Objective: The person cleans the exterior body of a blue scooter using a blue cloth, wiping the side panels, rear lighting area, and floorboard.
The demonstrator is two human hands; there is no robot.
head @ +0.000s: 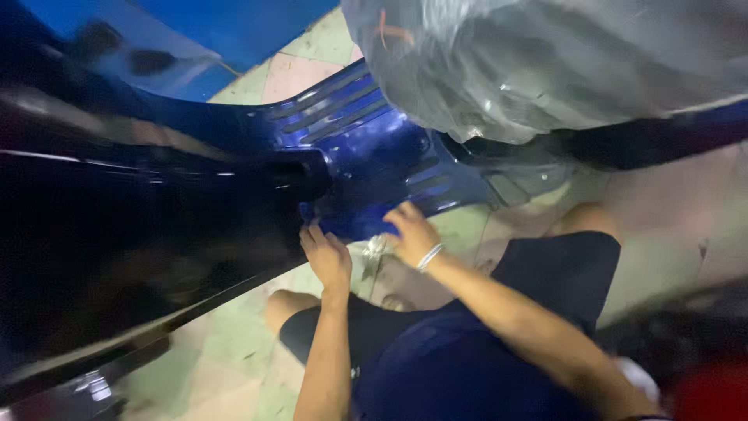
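- The dark blue body panel (140,234) walls off the whole left side, close against the left hand (327,257).
- The plastic-wrapped seat (545,62) overhangs from above.
- Between them the ribbed blue footboard (366,148) lies open.
- Tiled floor (226,366) lies bare by the knees.

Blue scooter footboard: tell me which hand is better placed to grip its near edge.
Right, probably. The right hand already lies on the near edge of the blue footboard, fingers curled over it. The left hand sits just below it, beside the dark side panel.
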